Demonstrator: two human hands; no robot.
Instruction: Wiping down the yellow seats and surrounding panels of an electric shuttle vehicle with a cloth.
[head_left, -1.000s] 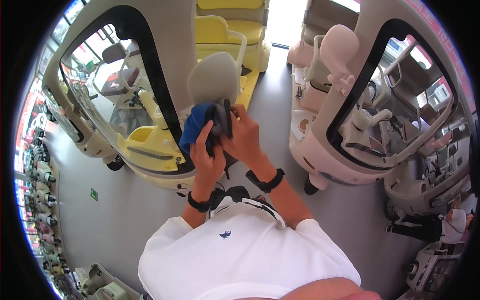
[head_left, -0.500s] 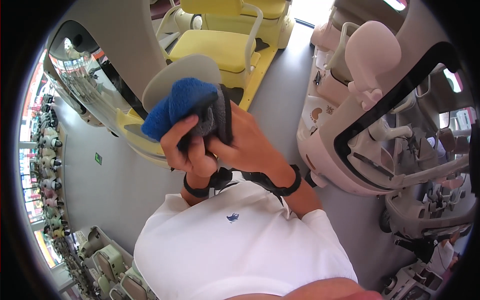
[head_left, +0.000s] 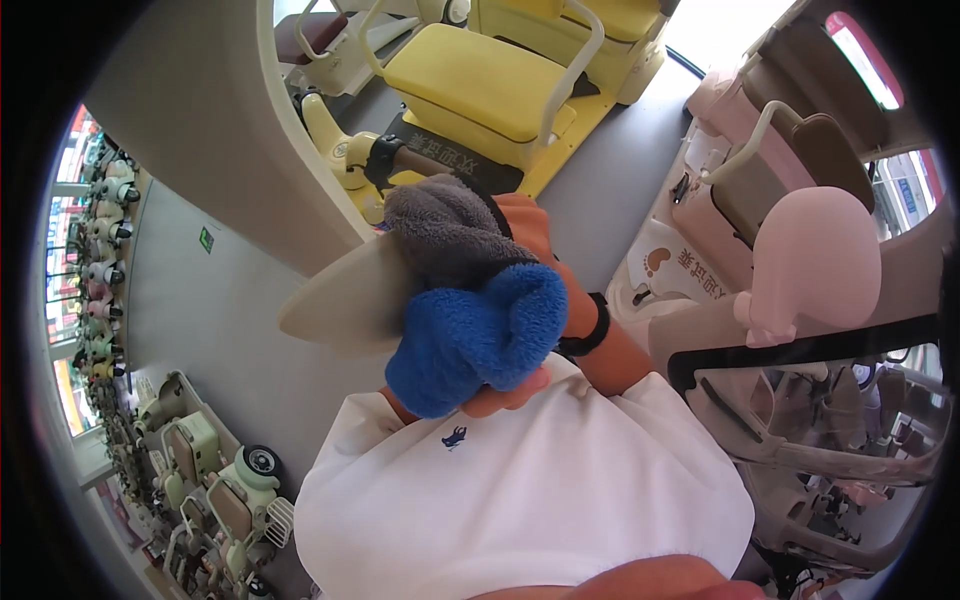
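Both hands are wrapped in or around a thick plush cloth, blue on one side and grey on the other. My left hand is mostly hidden under the blue part, with only some fingers showing below it. Behind the grey part, my right hand grips the cloth, its fingertips covered. Just left of the cloth is a cream oval mirror housing, partly overlapped by it; whether they touch I cannot tell.
A yellow vehicle with a bench seat stands ahead, its beige pillar at upper left. To the right is a pink vehicle with a rounded mirror. Several pale green scooters stand at lower left on the grey floor.
The cloth has moved right and nearer my chest, with its grey side turned up and its blue side lower. My view has shifted, and the mirror housing appears lower.
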